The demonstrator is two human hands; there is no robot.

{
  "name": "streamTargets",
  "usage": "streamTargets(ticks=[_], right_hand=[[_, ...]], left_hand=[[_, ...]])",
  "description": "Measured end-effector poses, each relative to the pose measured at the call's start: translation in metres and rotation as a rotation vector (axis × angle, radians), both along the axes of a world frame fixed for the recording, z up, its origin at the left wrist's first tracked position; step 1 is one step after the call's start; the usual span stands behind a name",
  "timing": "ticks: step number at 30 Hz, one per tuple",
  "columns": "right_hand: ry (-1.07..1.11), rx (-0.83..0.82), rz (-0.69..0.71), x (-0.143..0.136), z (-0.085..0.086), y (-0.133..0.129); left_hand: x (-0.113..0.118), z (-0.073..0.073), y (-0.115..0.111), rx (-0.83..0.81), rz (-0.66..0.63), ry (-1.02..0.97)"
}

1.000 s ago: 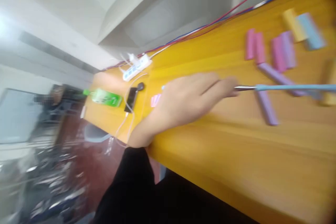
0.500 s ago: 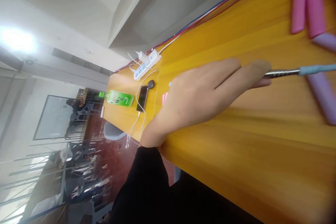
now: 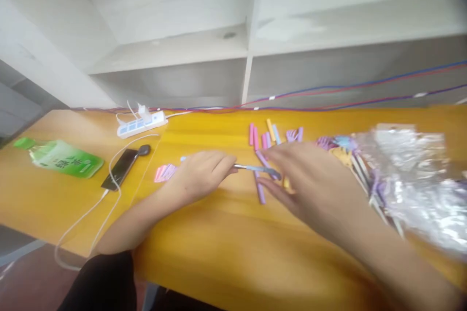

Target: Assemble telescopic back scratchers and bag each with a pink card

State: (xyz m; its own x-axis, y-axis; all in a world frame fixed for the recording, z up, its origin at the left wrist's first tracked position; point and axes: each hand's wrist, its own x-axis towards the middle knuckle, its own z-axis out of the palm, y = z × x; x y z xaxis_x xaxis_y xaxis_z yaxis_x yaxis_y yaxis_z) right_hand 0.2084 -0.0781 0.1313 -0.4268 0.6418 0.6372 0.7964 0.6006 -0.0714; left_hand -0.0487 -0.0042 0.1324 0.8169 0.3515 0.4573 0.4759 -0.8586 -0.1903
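Above a yellow table, pinching a slim blue-grey rod by its metal end in the left hand, extending it between the right hand's parted thumb and fingers, contact there too blurred to tell

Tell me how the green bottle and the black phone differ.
The bottle is green with a printed label; the phone is plain black. The bottle is rounded, with a capped neck; the phone is a flat slab. A white cable joins the phone's near end; the bottle has none attached. Both lie on the table.
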Motion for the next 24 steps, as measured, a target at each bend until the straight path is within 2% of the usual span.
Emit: streamTargets(ticks=[2,5,16,24], right_hand=[[-0.106,0.041,0.021,-0.008,0.004,0.004],[-0.182,0.083,0.018,-0.016,-0.004,0.009],[-0.169,0.125,0.020,-0.007,-0.030,0.025],[-0.126,0.269,0.044,-0.007,-0.024,0.028]], left_hand=[[0.000,-0.001,-0.001,0.008,-0.019,0.037],[-0.001,-0.002,-0.003,0.042,-0.023,0.045],[0.001,-0.010,0.000,0.132,-0.047,-0.121],[0.000,-0.021,0.003,0.127,-0.054,-0.146]])
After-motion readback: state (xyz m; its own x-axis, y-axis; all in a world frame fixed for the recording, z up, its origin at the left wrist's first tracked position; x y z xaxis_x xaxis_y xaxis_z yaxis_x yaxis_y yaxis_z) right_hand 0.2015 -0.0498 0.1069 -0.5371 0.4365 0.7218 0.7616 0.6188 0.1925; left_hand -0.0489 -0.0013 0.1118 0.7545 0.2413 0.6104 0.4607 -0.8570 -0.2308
